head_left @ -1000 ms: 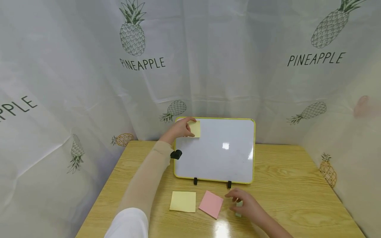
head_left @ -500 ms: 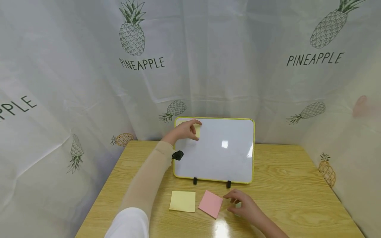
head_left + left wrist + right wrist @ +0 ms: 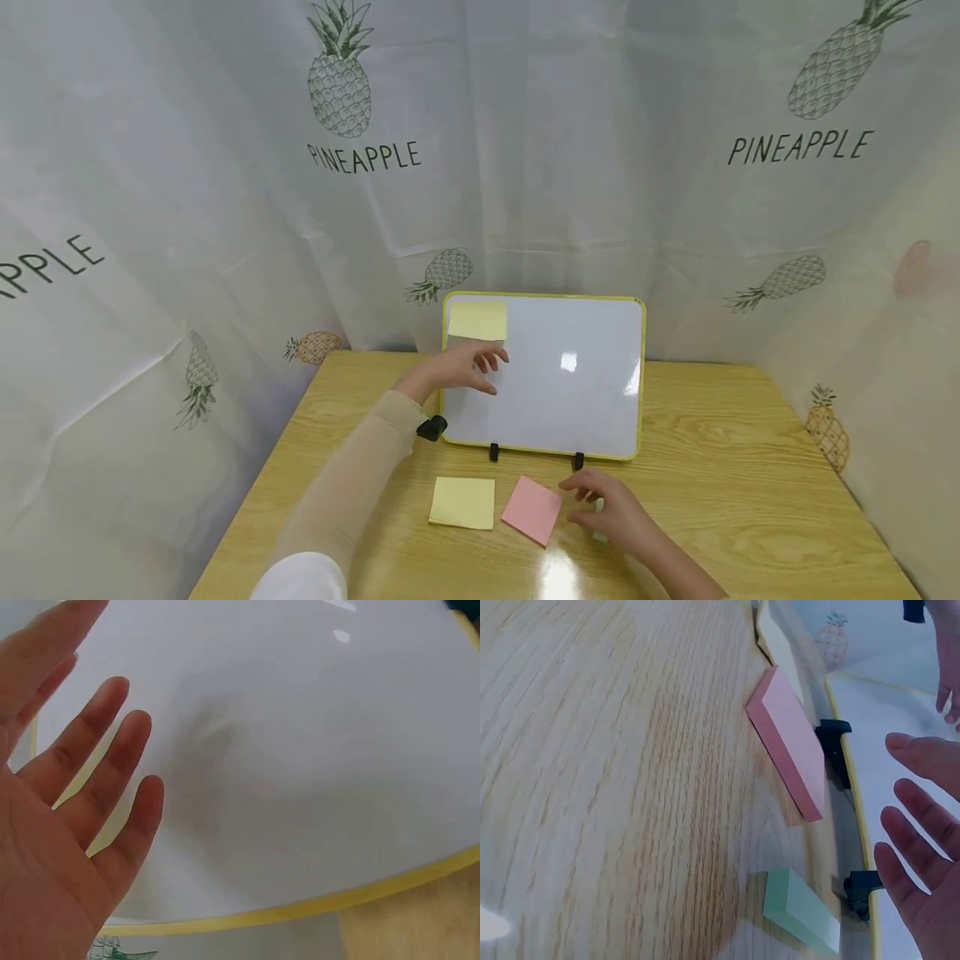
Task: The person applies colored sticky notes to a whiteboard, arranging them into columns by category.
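A yellow sticky note (image 3: 478, 320) sticks to the upper left corner of the whiteboard (image 3: 570, 400). Just below it my left hand (image 3: 461, 367) hovers in front of the board, fingers spread and holding nothing. In the left wrist view the left hand's (image 3: 82, 795) fingers are loosely extended and partly cover a yellow patch. Above the table my right hand (image 3: 611, 508) hangs with bent fingers, nothing between them. It is over a small green sticky note pad (image 3: 799, 911), which it partly hides in the head view. A pink sticky note pad (image 3: 532, 511) lies left of that hand.
A yellow sticky note pad (image 3: 462, 503) lies on the wooden table (image 3: 720, 450) left of the pink one. Black feet (image 3: 493, 452) hold the whiteboard upright. A curtain (image 3: 555, 167) printed with pineapples hangs behind and at both sides.
My left hand has let go of the yellow sticky note and moved down from it, leaving it on the whiteboard. The right hand has shifted only slightly.
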### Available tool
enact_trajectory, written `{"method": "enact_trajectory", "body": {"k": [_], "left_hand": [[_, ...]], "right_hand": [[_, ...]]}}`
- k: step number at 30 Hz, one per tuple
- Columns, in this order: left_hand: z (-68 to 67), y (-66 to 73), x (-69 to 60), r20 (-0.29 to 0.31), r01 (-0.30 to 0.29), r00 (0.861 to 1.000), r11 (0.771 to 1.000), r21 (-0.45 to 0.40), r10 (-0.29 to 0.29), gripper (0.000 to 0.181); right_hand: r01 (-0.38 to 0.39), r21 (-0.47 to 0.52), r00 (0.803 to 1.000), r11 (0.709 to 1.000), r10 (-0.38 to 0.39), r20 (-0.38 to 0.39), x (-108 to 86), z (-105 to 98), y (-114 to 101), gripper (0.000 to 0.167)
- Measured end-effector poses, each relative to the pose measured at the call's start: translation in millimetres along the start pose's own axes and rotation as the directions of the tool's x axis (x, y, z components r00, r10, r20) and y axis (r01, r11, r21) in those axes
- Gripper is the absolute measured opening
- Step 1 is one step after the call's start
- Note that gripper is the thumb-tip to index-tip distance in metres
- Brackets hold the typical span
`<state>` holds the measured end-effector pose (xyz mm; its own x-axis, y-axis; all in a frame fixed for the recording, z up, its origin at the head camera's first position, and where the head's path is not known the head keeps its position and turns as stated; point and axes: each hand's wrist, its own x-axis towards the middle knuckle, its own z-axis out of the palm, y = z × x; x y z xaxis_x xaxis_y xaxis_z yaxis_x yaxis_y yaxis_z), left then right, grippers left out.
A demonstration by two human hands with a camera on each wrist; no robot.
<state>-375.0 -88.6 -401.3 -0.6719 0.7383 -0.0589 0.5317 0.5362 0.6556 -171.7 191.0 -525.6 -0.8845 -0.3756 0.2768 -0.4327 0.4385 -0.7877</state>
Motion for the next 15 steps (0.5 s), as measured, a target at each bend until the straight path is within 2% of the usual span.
{"method": "enact_trajectory", "body": {"k": [7, 15], "left_hand": [[24.7, -8.0, -26.8, -0.005, -0.035, 0.999, 0.999, -0.033, 0.035, 0.053], [56.3, -18.2, -60.5, -0.019, -0.045, 0.999, 0.997, -0.061, 0.044, 0.050]], "right_hand": [[-0.089, 0.016, 0.996, 0.996, 0.089, -0.010, 12.9, 7, -2, 0.034], [-0.064, 0.019, 0.998, 0.998, 0.064, -0.014, 28.4, 21, -8, 0.033]]}}
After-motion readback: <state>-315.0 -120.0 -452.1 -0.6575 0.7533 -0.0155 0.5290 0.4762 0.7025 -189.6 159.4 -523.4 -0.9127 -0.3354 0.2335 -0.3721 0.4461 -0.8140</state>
